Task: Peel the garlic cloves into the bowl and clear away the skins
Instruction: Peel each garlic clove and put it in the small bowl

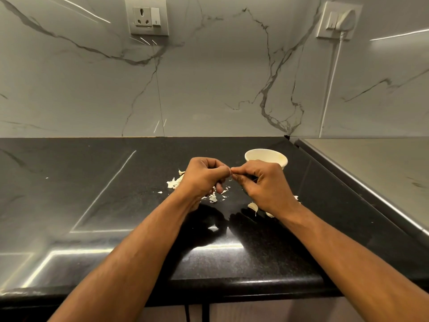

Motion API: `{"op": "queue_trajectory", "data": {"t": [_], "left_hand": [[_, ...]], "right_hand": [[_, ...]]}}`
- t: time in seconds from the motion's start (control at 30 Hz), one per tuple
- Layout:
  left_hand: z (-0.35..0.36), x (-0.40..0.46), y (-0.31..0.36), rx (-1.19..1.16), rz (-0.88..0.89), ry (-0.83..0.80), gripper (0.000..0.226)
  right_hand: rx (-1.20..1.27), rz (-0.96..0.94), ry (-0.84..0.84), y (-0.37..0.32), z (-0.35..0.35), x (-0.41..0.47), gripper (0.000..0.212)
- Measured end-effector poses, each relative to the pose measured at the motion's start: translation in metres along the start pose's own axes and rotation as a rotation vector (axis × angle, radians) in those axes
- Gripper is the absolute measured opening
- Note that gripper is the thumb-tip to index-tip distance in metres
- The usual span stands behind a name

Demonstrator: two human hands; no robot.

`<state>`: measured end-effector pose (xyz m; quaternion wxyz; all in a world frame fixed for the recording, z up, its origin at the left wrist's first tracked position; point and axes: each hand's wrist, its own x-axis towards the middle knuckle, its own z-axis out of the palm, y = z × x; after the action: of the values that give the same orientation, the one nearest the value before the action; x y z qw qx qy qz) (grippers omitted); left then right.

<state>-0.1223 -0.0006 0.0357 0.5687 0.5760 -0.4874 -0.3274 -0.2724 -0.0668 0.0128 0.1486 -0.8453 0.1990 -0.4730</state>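
My left hand (203, 176) and my right hand (262, 182) meet above the black counter, fingers curled, pinching a small garlic clove (231, 173) between their fingertips; the clove is mostly hidden. A cream bowl (266, 157) stands just behind my right hand, its inside out of sight. Pale garlic skins (174, 181) lie left of my left hand, and more skin scraps (213, 198) lie under the hands. An unpeeled clove (253, 207) rests on the counter by my right wrist.
The black stone counter (116, 194) runs to a marble wall with a socket (146, 16) and a plugged-in white cable (329, 89). A steel surface (371, 173) adjoins on the right. The counter's front edge is near my elbows.
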Motion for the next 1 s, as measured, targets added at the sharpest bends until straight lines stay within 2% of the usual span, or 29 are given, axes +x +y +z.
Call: {"op": "queue_trajectory", "data": {"t": [0.1,0.33,0.63,0.8,1.0], "left_hand": [[0.0023,0.0004,0.0003,-0.039,0.003,0.020,0.013],[0.0049,-0.0018,0.0015,-0.207,0.015,-0.033,0.008],[0.0048,-0.0024,0.0019,-0.205,0.092,-0.077,0.022],[0.0051,-0.0027,0.0006,-0.153,0.094,-0.096,0.019],[0.0073,-0.0044,0.0004,-0.027,0.116,-0.091,0.017]], "right_hand": [[0.076,0.046,0.012,-0.0027,0.0010,0.0007,0.015],[0.468,0.267,0.043,-0.0077,-0.0022,0.0039,0.016],[0.714,0.422,0.138,-0.0095,-0.0004,0.0062,0.012],[0.719,0.449,0.181,-0.0094,-0.0017,0.0065,0.010],[0.608,0.379,0.196,-0.0075,-0.0045,0.0065,0.013]]}}
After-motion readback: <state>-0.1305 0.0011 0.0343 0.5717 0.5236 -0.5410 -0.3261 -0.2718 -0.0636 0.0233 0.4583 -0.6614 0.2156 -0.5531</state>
